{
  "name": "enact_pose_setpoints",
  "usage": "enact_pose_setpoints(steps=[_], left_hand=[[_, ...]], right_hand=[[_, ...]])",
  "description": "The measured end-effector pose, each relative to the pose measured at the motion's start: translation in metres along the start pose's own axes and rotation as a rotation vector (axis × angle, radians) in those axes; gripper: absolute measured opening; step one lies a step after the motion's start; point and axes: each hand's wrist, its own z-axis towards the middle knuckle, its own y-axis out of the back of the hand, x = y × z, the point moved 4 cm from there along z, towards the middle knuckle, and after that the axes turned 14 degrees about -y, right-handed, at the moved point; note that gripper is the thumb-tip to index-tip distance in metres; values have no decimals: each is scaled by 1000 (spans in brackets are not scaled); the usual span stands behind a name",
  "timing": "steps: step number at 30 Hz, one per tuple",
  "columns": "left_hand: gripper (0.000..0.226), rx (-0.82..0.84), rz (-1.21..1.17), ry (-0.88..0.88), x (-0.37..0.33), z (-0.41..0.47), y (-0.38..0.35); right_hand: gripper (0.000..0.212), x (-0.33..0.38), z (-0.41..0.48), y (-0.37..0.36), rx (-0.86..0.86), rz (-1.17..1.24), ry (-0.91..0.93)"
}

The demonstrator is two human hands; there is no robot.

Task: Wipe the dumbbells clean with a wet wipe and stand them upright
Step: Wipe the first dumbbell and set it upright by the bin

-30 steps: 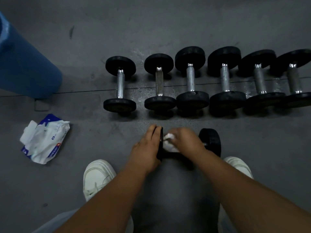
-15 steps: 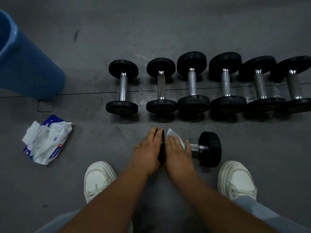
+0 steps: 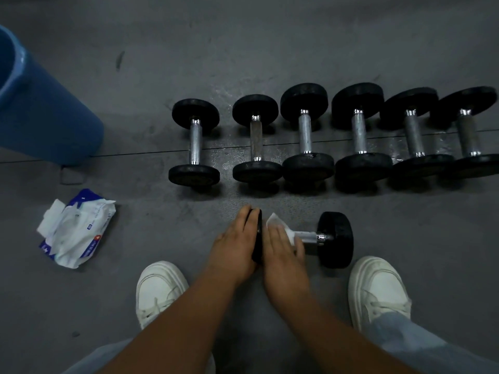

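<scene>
**Dumbbell** (image 3: 334, 238): lies on its side on the floor (image 3: 270, 49), between our shoes (image 3: 159, 290) and the row, its handle running left to right.

**Left hand** (image 3: 235, 247): fingers fairly straight and close together, laid against the outer face of the dumbbell's left end to steady it. The thumb is hidden.

**Right hand** (image 3: 280, 247): fingers extended, pressing the wipe down onto the handle. We cannot tell whether the thumb hooks underneath.

**Wipe** (image 3: 278, 225): white, with one corner poking out past the fingertips and the rest under the hand.

**Row** (image 3: 305, 136): six more dumbbells side by side just beyond. They appear to lie flat with handles pointing away, so we judge them not yet stood up.

**Pack** (image 3: 78, 228): wipes, open, on the floor well to the left.

**Bin** (image 3: 48, 117): blue, at the far left.

**Hazards, as we judge them:**
- The round ends let the dumbbell roll toward the row or back onto our shoes if the left hand eases off.
- A handle left damp may slip through our grip when we tip the dumbbell upright.
- The end covered by our left hand may go unwiped.
- A loose wipe corner may bunch up and skip patches.
</scene>
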Motion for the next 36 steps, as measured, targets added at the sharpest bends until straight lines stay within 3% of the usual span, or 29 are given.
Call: enact_pose_setpoints(steps=[2, 5, 7, 10, 14, 17, 20, 22, 25, 28, 32, 36], left_hand=[[101, 11, -7, 11, 0, 1, 1], [102, 14, -13, 12, 0, 2, 3], [102, 15, -19, 11, -1, 2, 4], [101, 23, -21, 10, -1, 2, 4], [103, 38, -14, 15, -1, 4, 5], [104, 42, -8, 19, -3, 4, 8], [107, 39, -1, 21, -2, 3, 7], [111, 42, 6, 27, 0, 4, 5], [113, 43, 7, 24, 0, 5, 4], [111, 33, 18, 19, 1, 5, 3], [97, -4, -16, 5, 0, 5, 4], [97, -20, -31, -8, 1, 3, 3]], right_hand=[[53, -2, 10, 12, 48, 104, 10], [49, -10, 55, 30, 210, 368, -166], [28, -13, 60, 36, 195, 464, -211], [11, -18, 48, 31, 170, 400, -165], [32, -32, 19, 20, -78, 155, -31], [38, -38, 8, 24, -148, 222, -146], [17, -42, 27, 38, -99, 392, -289], [5, -40, 36, 43, -81, 313, -218], [19, -43, 35, 38, -66, 67, -162], [21, -41, 35, 39, -130, 1, -192], [36, -8, 41, 18, 97, -33, 21], [57, -3, 27, 9, 130, -63, -54]])
